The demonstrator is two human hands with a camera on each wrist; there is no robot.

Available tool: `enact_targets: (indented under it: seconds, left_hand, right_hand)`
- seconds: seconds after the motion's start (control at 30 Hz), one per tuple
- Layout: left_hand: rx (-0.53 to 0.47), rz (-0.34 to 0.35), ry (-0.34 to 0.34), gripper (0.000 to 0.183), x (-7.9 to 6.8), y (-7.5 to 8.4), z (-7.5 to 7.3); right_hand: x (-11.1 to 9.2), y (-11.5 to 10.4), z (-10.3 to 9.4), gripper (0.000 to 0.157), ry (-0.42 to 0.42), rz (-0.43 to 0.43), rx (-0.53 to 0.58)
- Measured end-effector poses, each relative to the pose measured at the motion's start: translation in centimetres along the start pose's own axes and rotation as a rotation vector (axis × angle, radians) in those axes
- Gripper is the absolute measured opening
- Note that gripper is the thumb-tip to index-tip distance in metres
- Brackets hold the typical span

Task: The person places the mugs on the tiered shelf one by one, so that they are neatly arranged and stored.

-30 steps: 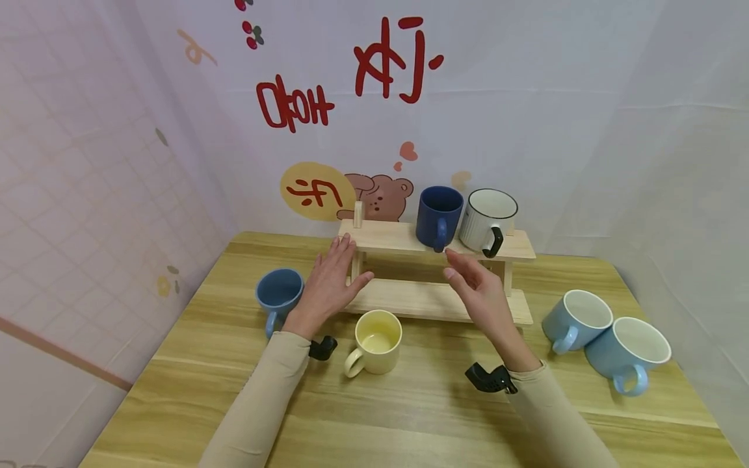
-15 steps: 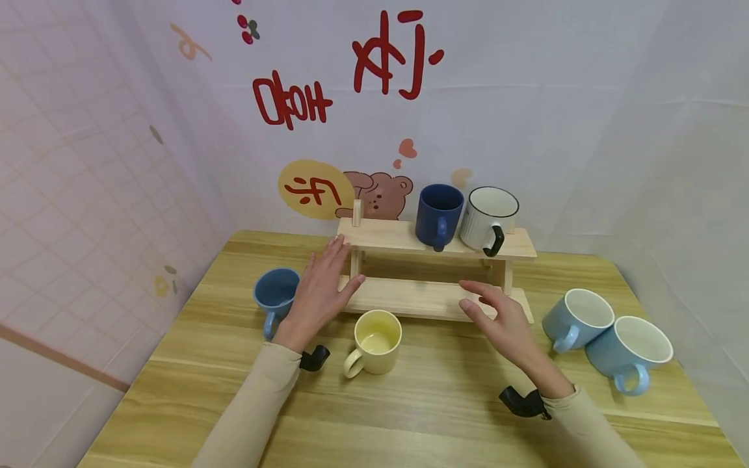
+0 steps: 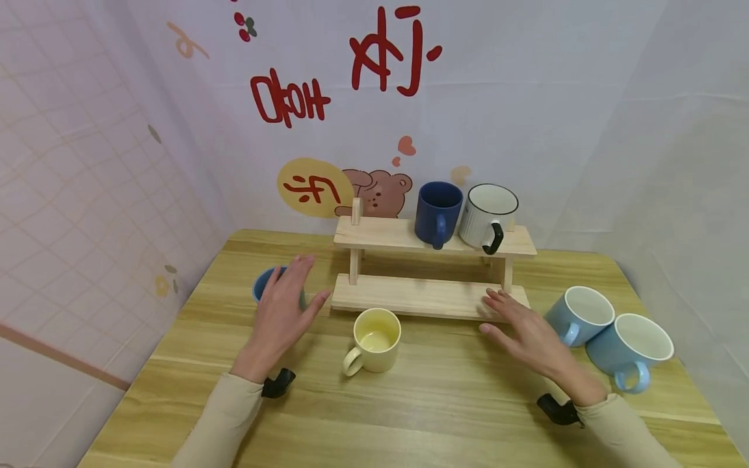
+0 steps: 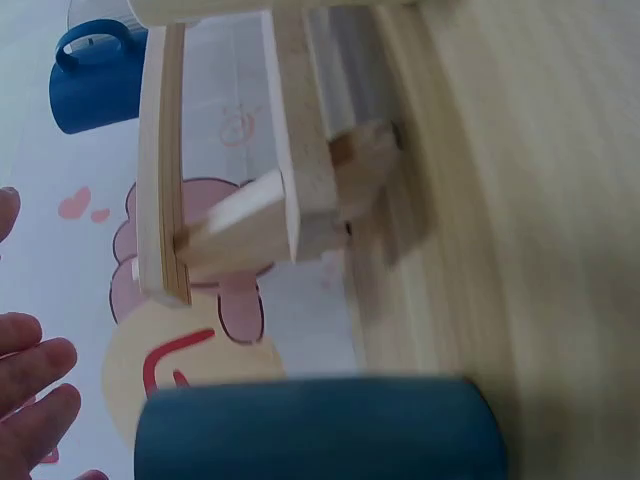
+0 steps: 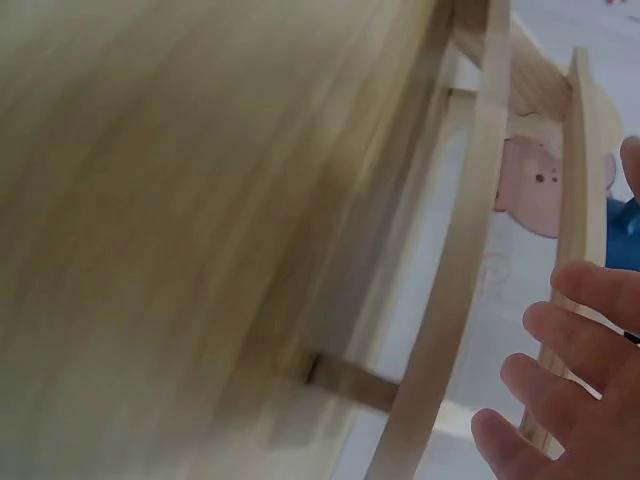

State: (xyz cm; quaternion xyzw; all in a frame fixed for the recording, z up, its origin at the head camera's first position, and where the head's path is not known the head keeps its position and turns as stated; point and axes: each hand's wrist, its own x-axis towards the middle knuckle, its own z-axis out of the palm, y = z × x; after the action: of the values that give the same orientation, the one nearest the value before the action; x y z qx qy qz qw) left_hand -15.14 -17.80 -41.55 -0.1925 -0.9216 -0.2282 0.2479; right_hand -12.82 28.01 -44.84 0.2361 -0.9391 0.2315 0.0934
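Observation:
My left hand hovers with spread fingers over a blue mug, covering most of it in the head view. In the left wrist view that mug fills the bottom edge, with the fingers apart from it. My right hand, fingers loosely extended, is in front of the right end of a two-tier wooden shelf and holds nothing. On the shelf's upper board stand a dark blue mug and a white mug with a black rim and handle. A yellow mug stands on the table between the hands.
Two light blue mugs, a smaller one and a larger one, stand side by side at the right of the wooden table. A printed cloth backdrop rises behind the shelf.
My left hand has left the shelf's left end and moved left over the blue mug. My right hand has drawn away from the dark blue mug, down and to the right.

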Motion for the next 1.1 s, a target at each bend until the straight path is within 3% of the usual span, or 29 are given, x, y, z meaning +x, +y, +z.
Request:
enact_targets:
  seconds: [0.17,0.27,0.43,0.7,0.93,1.1]
  left_hand:
    - [-0.003,0.033,0.054,0.069,-1.8,-1.4,-1.1]
    - [-0.014,0.006,0.069,0.072,-3.0,-2.1,-1.7]
    - [-0.065,-0.099,0.08,0.073,-5.1,-3.0,-2.5]
    - [-0.169,-0.32,0.023,0.074,-8.1,-4.3,-3.5]
    - [-0.267,-0.419,0.006,0.064,-9.7,-5.1,-3.8]
    - [-0.439,-0.482,-0.027,0.052,-10.4,-5.4,-3.6]
  right_hand:
    - [-0.4,0.8,0.0,0.067,-0.057,-0.008,-0.053]
    - [-0.7,1.1,0.3,0.068,-0.091,-0.003,-0.063]
    - [-1.1,1.2,0.8,0.069,-0.111,0.006,-0.078]
    - [-1.1,1.5,1.1,0.069,-0.104,-0.016,-0.091]
    - [-1.4,1.5,1.2,0.069,-0.087,-0.026,-0.091]
    - [-1.4,1.7,1.1,0.067,-0.073,-0.042,-0.09]
